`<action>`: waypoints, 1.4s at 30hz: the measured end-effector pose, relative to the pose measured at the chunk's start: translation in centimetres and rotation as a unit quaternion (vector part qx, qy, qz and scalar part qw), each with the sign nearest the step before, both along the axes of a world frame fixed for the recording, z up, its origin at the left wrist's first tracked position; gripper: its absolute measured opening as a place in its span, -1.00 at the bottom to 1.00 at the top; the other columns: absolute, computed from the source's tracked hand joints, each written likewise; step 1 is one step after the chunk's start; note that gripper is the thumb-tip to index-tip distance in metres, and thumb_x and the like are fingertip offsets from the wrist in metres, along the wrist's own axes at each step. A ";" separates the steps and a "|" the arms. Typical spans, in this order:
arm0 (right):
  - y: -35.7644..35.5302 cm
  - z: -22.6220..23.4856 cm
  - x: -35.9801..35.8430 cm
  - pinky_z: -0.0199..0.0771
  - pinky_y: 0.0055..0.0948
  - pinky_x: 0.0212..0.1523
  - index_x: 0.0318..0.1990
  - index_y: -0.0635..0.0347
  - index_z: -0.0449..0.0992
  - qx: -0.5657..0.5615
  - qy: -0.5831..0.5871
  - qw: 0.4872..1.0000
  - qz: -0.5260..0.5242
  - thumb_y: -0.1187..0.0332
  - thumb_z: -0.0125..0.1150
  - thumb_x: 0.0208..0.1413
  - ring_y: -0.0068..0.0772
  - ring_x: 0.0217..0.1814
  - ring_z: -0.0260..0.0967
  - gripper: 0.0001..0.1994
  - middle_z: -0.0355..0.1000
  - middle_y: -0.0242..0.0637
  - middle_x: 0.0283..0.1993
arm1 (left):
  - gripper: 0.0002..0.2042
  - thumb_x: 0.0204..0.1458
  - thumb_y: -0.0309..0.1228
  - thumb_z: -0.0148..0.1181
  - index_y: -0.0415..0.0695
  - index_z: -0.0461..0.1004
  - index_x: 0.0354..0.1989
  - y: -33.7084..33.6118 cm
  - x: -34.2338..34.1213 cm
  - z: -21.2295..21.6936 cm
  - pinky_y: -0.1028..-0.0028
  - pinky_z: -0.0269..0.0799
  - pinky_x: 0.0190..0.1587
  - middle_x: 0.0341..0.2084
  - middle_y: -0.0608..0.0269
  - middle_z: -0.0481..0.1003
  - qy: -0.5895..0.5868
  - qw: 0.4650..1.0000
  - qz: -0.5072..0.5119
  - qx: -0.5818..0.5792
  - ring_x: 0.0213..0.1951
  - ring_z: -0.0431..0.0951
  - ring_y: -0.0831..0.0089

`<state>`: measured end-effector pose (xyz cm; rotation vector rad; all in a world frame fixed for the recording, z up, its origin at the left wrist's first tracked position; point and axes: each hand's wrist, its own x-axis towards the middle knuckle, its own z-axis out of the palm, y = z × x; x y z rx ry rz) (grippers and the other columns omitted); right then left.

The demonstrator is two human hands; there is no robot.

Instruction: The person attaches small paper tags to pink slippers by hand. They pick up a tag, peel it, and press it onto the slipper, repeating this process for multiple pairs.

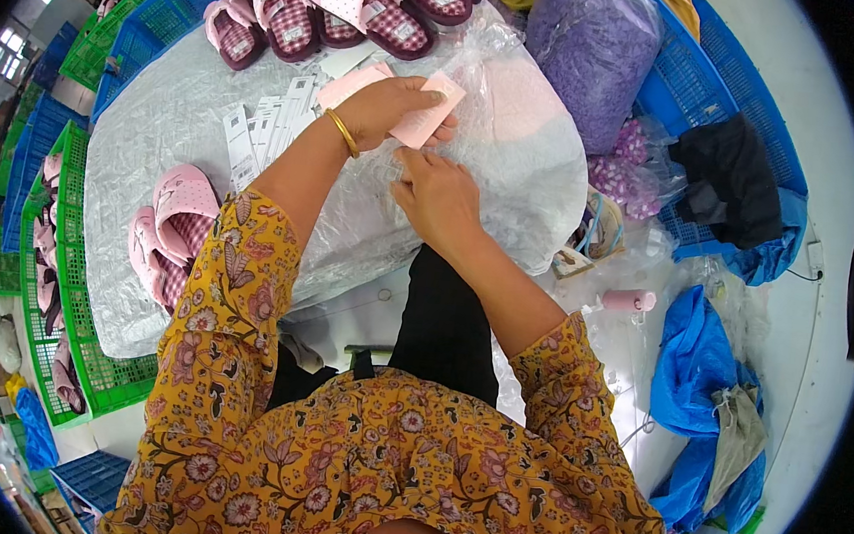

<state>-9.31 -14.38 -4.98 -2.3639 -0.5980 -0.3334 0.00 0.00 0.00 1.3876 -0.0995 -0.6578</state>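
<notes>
Head view. We note the left hand (389,108) closed on a pale pink rectangular card (425,118), thumb across its upper face, fingers under it. The right hand (440,203) sits just below, nearer the body; thumb and forefinger stand apart, nothing visible between them. We cannot tell whether its fingertips touch the card. Both hands are over a pale surface (146,135) covered in crinkled clear plastic.

A gold-coloured metal bangle (342,133) circles the left wrist. Just behind the left hand we see more pale pink paper (351,84); whether it is held or lying there, we cannot say. Left of that hand, white printed paper slips (276,123) lie fanned and overlapping.

Further left and nearer the body: a pair of pink slippers with checked insoles (178,219). Beyond the hands, along the far edge, a row of pink slippers with dark maroon soles (335,4), partly overlapping.

Right of the hands, past the far edge, a clear plastic bag of purple material (592,54); farther right, a crumpled black cloth (725,180) over a blue plastic crate (766,103).
</notes>
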 end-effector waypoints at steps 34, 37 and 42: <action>-0.9 -0.5 -3.1 0.42 -0.37 -0.31 -0.28 0.10 0.57 0.147 -0.143 0.976 0.079 0.49 0.31 -0.11 -0.33 -0.33 0.49 -0.82 0.56 -0.38 -0.23 | -0.68 0.28 -0.38 -0.09 -0.29 0.33 0.11 -2.4 -1.1 -1.7 0.47 0.56 -0.24 -0.17 0.08 0.56 0.001 0.996 0.060 0.060 -0.22 0.62 0.40; -1.4 -0.3 -3.5 0.44 -0.33 -0.33 -0.27 0.11 0.55 0.163 -0.165 0.970 0.071 0.49 0.29 -0.12 -0.32 -0.33 0.48 -0.80 0.54 -0.37 -0.24 | -0.68 0.27 -0.37 -0.09 -0.29 0.34 0.10 -2.3 -1.1 -2.1 0.48 0.55 -0.24 -0.17 0.08 0.57 -0.008 0.996 0.065 0.062 -0.23 0.62 0.41; -1.1 0.9 -5.5 0.47 -0.26 -0.31 -0.19 0.11 0.50 0.216 -0.158 0.948 0.175 0.46 0.29 -0.10 -0.23 -0.27 0.46 -0.74 0.49 -0.31 -0.21 | -0.68 0.27 -0.37 -0.08 -0.29 0.34 0.09 -2.3 -1.2 -2.6 0.49 0.55 -0.26 -0.18 0.08 0.57 -0.024 0.995 0.072 0.069 -0.25 0.62 0.42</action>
